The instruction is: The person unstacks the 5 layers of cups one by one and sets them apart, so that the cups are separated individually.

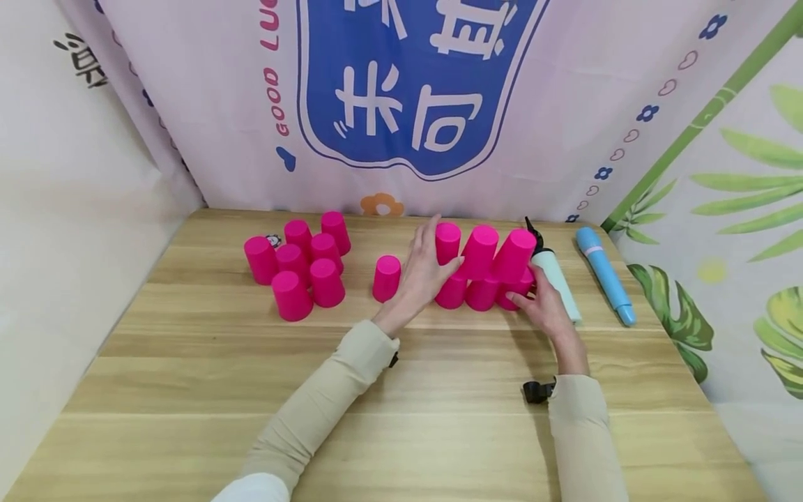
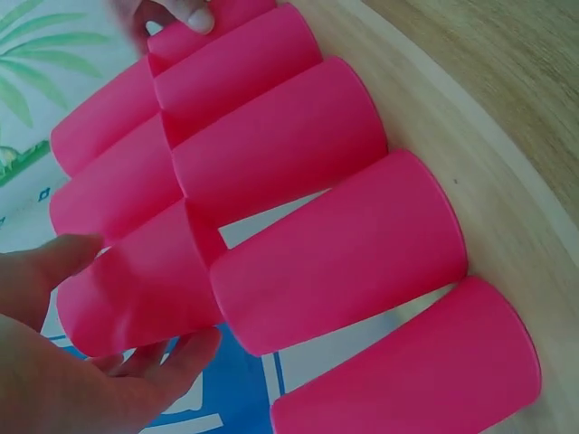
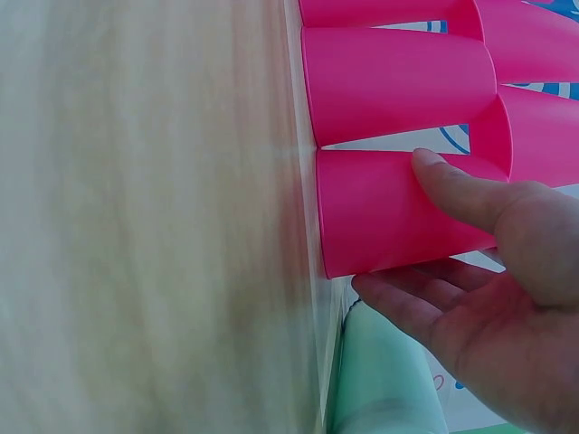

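Upside-down pink cups stand in a row, with three more cups on top at the right. My left hand [image 1: 422, 273] holds the leftmost upper cup [image 2: 140, 285], thumb on one side and fingers on the other. That cup's rim rests on the lower row. At the row's right end, my right hand [image 1: 544, 305] grips the end bottom cup [image 3: 398, 212] between thumb and fingers. Left of my left hand stands the row's outermost bottom cup [image 1: 386, 279]. In the head view my left hand hides another bottom cup, visible in the left wrist view [image 2: 344, 253].
Several more upside-down pink cups [image 1: 293, 296] cluster at the table's left. A pale green bottle-like object [image 1: 557, 282] with a black top lies just right of the stack. Beyond it is a blue cylindrical object [image 1: 605, 275]. A printed curtain [image 1: 238, 139] hangs behind the wooden table [image 1: 464, 446].
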### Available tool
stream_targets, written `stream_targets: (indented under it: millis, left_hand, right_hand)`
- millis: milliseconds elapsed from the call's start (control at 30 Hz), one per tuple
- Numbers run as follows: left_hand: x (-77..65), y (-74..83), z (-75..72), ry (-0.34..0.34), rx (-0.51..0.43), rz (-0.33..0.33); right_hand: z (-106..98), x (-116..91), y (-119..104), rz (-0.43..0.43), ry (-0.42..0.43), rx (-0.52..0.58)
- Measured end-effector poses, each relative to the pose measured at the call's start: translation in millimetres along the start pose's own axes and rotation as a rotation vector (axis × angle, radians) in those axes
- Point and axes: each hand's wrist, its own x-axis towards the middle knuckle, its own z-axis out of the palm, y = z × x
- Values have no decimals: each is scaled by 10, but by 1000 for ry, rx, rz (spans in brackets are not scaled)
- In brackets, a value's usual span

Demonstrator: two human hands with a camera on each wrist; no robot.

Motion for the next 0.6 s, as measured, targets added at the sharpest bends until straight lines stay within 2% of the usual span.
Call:
stream_targets:
  millis: [300, 433, 600]
  left_hand:
    - [-64, -82, -16, 62, 51, -15]
    - [-73, -65, -117, 85, 47, -6]
    - [-75, -48, -316, 152, 64, 47]
  right_hand:
    - [66, -13, 31, 16, -13, -7]
    - [54, -14, 3, 17, -10, -17]
    - [15, -8, -16, 7, 3, -29]
